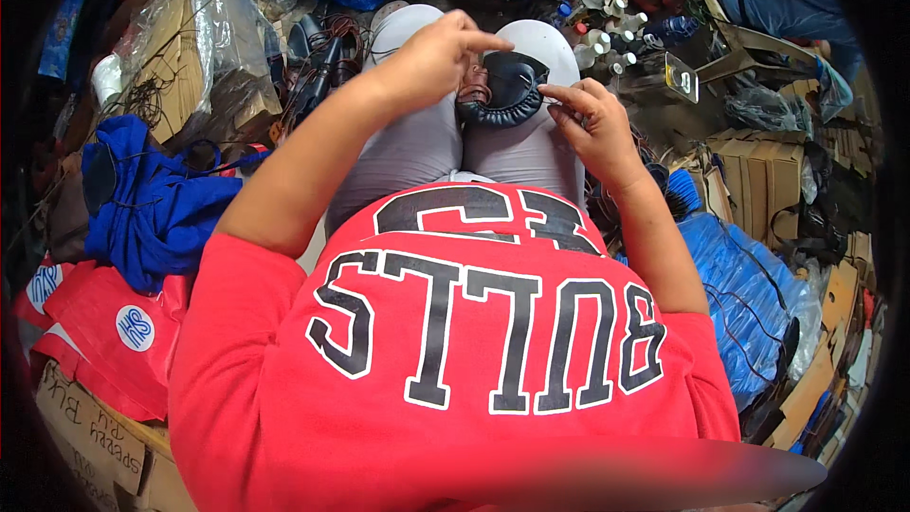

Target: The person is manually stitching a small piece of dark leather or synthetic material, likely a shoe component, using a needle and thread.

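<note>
Sitting with the dark padded shoe (pixel 502 85) resting on the knees, the person is pinching a thread at its right edge with the right hand (pixel 592 128) while the left hand (pixel 431 62), fingers curled narrow, is steadying its left side, best kept taut.

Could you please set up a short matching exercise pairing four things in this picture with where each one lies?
Things:
1. dark padded leather shoe upper
2. crumpled blue cloth
3. cluster of small white plastic bottles
4. shiny blue plastic sheet

Places:
A. beyond the knees, toward the right
B. on the lap, between left hand and right hand
C. beside the right forearm
D. left of the left arm

Pairs: 1-B, 2-D, 3-A, 4-C
</note>
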The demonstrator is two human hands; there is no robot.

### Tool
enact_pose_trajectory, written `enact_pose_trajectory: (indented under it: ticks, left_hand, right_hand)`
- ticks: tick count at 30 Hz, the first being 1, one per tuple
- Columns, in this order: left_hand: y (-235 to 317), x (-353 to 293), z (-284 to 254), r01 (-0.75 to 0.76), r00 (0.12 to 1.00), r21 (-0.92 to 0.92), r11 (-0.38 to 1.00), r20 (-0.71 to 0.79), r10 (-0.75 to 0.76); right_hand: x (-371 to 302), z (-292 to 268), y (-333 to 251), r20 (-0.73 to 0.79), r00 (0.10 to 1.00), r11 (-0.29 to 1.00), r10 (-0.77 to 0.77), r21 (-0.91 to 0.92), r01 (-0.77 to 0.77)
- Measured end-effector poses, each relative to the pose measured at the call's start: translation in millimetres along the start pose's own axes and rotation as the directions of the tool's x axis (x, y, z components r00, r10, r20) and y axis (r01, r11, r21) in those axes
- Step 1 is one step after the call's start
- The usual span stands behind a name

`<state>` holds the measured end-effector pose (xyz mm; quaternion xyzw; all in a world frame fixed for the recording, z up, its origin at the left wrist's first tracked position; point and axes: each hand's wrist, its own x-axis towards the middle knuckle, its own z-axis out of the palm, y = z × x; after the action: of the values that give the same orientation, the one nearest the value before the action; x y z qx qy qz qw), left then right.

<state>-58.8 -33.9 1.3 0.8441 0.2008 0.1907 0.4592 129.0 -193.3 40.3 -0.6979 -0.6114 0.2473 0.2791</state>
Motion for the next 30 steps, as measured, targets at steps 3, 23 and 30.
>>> enact_pose_trajectory:
  ticks: [3, 23, 30]
  left_hand:
    - [7.6, -17.8, 12.7, 0.018, 0.999, -0.067, 0.998, -0.031, -0.02]
    - [-3.8, 0.6, 21.1, -0.116, 0.988, 0.068, 0.991, -0.094, 0.122]
    - [-9.9, 5.8, 28.4, -0.098, 0.992, 0.06, 0.993, -0.069, 0.102]
  right_hand:
    - [-8.8, 9.1, 0.6, -0.1, 0.981, 0.961, -0.164, -0.242, 0.136]
    - [18.9, -10.1, 27.3, 0.204, 0.973, 0.972, 0.104, 0.188, -0.143]
    - [20.6, -10.4, 31.7, 0.222, 0.969, 0.963, 0.11, 0.216, -0.159]
